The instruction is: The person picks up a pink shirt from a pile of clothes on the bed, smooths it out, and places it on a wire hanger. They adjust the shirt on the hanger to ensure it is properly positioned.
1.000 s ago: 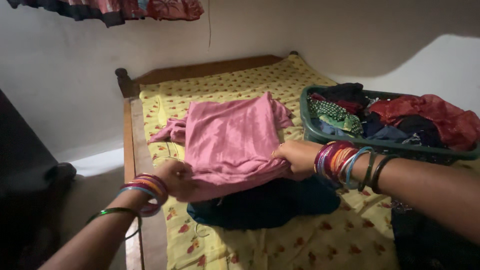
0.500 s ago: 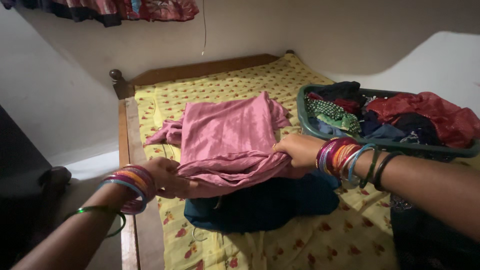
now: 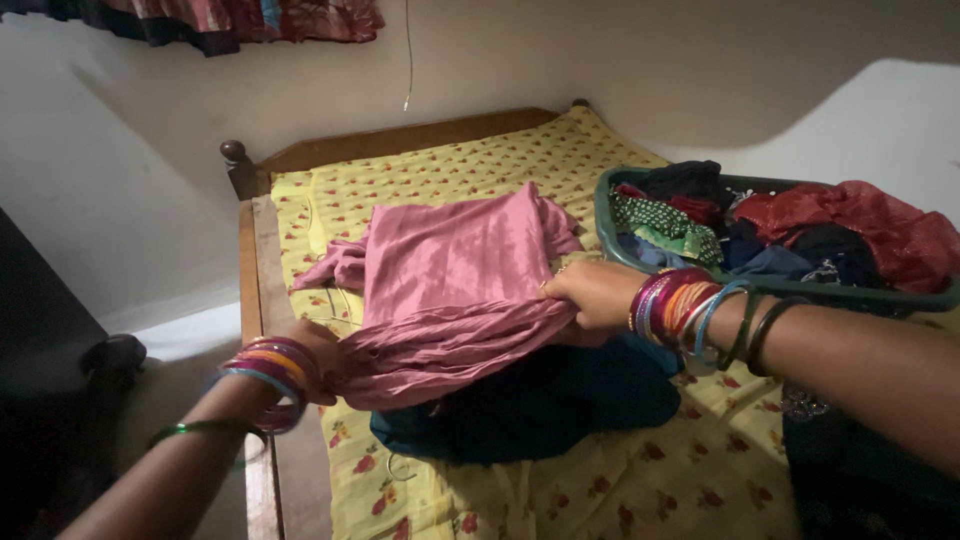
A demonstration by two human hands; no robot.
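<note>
Both hands are gripping the pink cloth (image 3: 455, 290) on the bed (image 3: 640, 480): left hand (image 3: 318, 352) clenching its bunched left end, right hand (image 3: 592, 295) pinching the right edge, arms outstretched, beside the laundry basket (image 3: 612, 235).

The bed (image 3: 420, 135) is the main thing here, wooden frame with a round knob on the corner post, covered in a yellow sheet (image 3: 470, 165) with little red flowers. On the bed's right side sits a green laundry basket (image 3: 606, 222) stuffed with clothes, a red piece (image 3: 860, 225) on top, something green patterned (image 3: 665, 225) and a few dark bits. A dark blue cloth (image 3: 545, 405) lies flat on the sheet near the bed's front. Above the headboard a thin cord (image 3: 407, 55) hangs down the pale wall (image 3: 600, 60), and some striped fabric (image 3: 250, 18) hangs up left of that.
</note>
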